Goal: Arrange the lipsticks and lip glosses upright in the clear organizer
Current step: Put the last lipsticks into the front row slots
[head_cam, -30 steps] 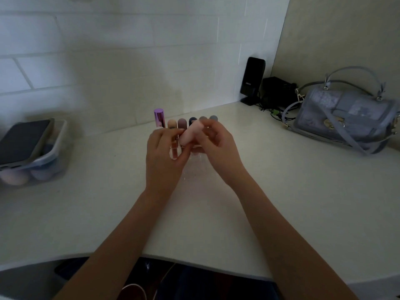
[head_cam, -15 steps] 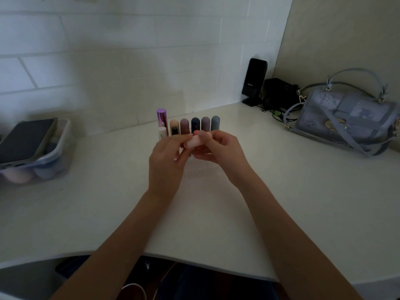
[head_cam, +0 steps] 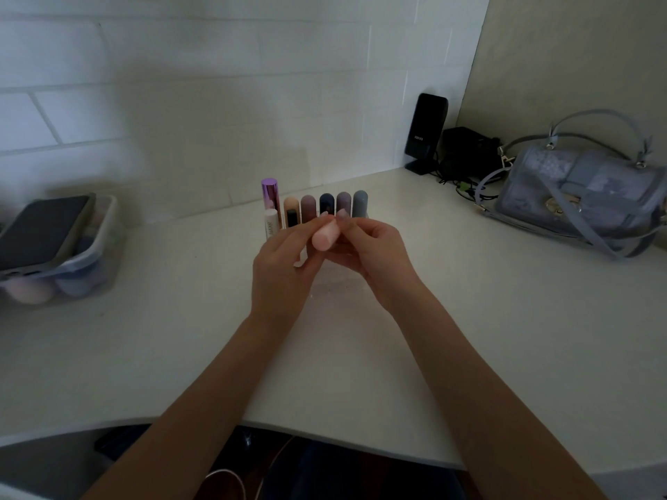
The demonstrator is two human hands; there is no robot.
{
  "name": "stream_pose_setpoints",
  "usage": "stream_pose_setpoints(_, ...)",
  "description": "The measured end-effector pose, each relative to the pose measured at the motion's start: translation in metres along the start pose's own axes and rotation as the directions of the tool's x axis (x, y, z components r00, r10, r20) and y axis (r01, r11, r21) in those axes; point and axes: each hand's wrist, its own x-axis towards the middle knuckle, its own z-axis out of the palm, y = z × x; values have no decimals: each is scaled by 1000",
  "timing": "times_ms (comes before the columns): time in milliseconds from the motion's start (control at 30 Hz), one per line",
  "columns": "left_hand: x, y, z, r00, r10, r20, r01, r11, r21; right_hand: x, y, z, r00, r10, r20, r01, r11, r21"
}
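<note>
A pale pink lipstick [head_cam: 324,237] lies tilted between both hands, its rounded end pointing toward me. My left hand [head_cam: 281,272] and my right hand [head_cam: 371,252] both pinch its far end with their fingertips. Just behind and below them is the clear organizer [head_cam: 337,285], mostly hidden and hard to make out. Upright in its back row stand a purple metallic tube [head_cam: 270,196], a white tube [head_cam: 270,222], a peach lipstick [head_cam: 291,211], a mauve one [head_cam: 308,208], a dark navy one [head_cam: 326,203], a dusky purple one [head_cam: 343,201] and a grey one [head_cam: 360,203].
At the left a clear box [head_cam: 81,261] holds makeup sponges, with a dark phone [head_cam: 41,230] lying on top. A black speaker [head_cam: 426,133] and cables sit in the back corner. A grey handbag [head_cam: 581,191] is at the right. The counter's front edge [head_cam: 325,433] curves near me.
Both hands have lowered a little with the pink lipstick, uncovering the row of upright lipsticks behind. The lipstick has turned so its rounded end faces me.
</note>
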Motion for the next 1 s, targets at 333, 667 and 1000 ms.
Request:
stream_pose_setpoints(333, 2, 6, 1, 983, -183, 11, 183, 982, -51, -1, -4, 1, 972, -232, -50, 207, 932, -296)
stream_pose_setpoints(667, 3, -3, 1, 983, -185, -19, 184, 982, -30, 0, 2, 3, 918, -396, 19, 379, 863, -334)
stream_pose_setpoints(1000, -1, -2, 3, 997, -67, 23, 68, 997, -26, 1, -2, -1, 977, -215, -6, 212, 970, -118)
